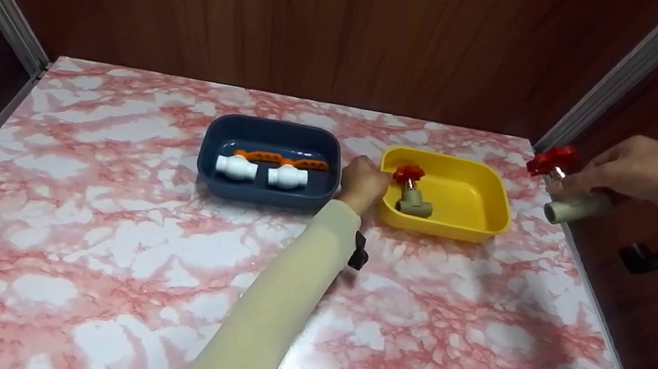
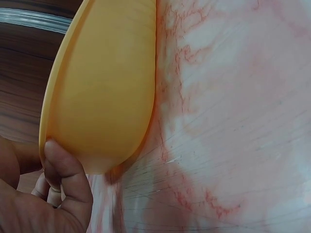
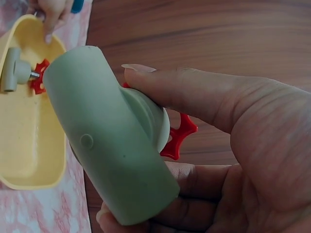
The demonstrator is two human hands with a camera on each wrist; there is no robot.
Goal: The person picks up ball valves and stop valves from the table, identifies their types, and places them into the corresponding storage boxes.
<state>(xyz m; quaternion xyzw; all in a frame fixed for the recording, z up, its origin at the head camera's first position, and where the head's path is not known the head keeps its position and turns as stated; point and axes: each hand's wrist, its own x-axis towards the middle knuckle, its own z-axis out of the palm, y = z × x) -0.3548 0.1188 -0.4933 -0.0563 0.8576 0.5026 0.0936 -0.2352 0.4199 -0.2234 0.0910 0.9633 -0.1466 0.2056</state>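
My left hand (image 1: 363, 183) pinches the left rim of a yellow tub (image 1: 467, 231); in the left wrist view the thumb (image 2: 65, 162) lies on the tub's outer wall. One grey-green stop valve with a red handwheel (image 1: 414, 207) rests inside at the tub's left end. Raised to the right of the tub, my right hand (image 1: 648, 172) grips a second grey-green stop valve (image 3: 104, 131) by its body. Its red handwheel (image 1: 554, 161) points up and left in the head view. The right thumb lies along the valve's neck in the right wrist view.
Left of the left hand stands a dark blue tub (image 1: 264, 197) holding two white ball valves (image 1: 236, 168) with orange levers (image 1: 309, 164). Both tubs sit on a red-and-white marbled table (image 1: 109, 282). Brown wood-grain panels (image 1: 302, 22) rise behind and at the sides.
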